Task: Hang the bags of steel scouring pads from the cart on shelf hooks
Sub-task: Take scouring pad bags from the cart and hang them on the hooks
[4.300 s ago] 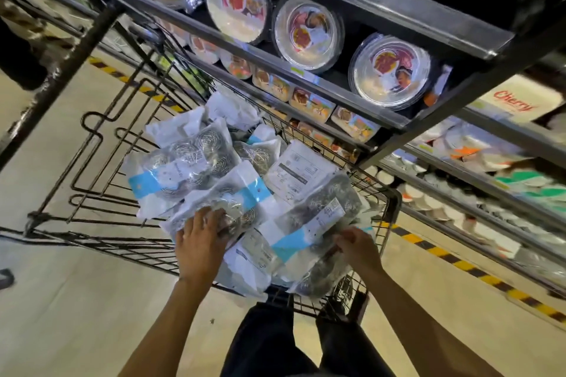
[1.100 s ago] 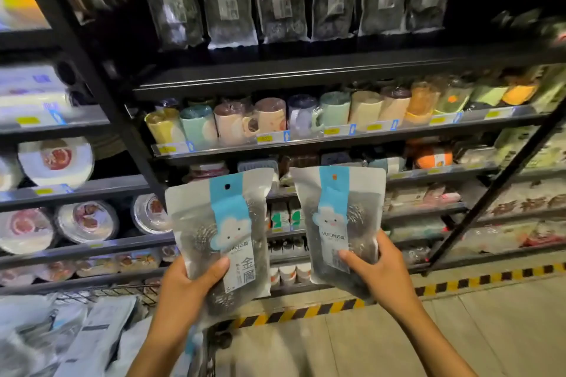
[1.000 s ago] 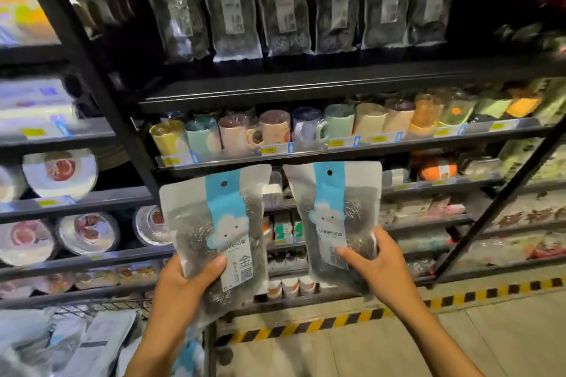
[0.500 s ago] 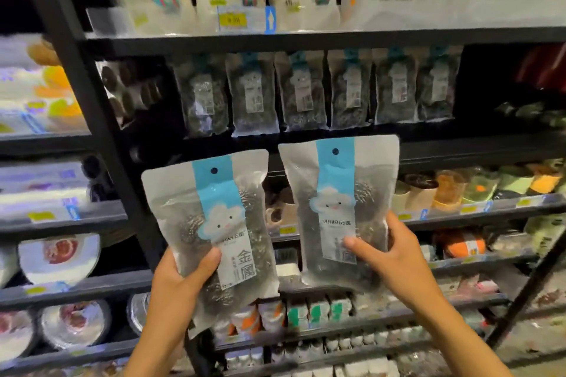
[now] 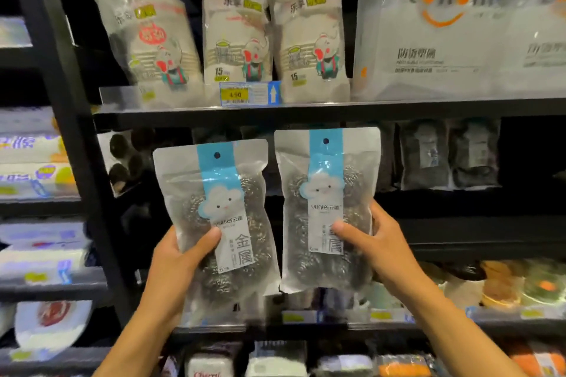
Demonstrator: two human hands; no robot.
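At the far left, blurred pale packs [image 5: 33, 156] lie on the neighbouring shelves. A black upright post [image 5: 70, 147] stands between them and the bay straight ahead.

The left hand [image 5: 171, 263] grips the lower left side of the left bag of scouring pads [image 5: 220, 214], with the thumb laid across its front and the fingers hidden behind. This bag stands on end with its long axis near vertical. Its top leans a little to the left, its printed face is toward the camera, and its hang hole [image 5: 217, 155] sits at the top of the blue strip.

Just beside it, and a little higher, is the right bag of scouring pads [image 5: 327, 208]. It is upright, face forward, with its hang hole [image 5: 326, 141] close under the shelf board [image 5: 306, 109]. The lower corners of the two bags come very close; whether they touch cannot be told. The right hand [image 5: 376, 248] grips the right bag at its lower right, thumb on the front, fingers curled round the edge.

Both bags are held in the air in front of the bay under that board. They cover part of a row of dark hanging bags [image 5: 425, 156] further in, and the hooks there are lost in shadow.

On the board stand elephant-print packs [image 5: 239, 40] behind a yellow price tag [image 5: 248, 94]. To their right is a large white pack [image 5: 459, 34].
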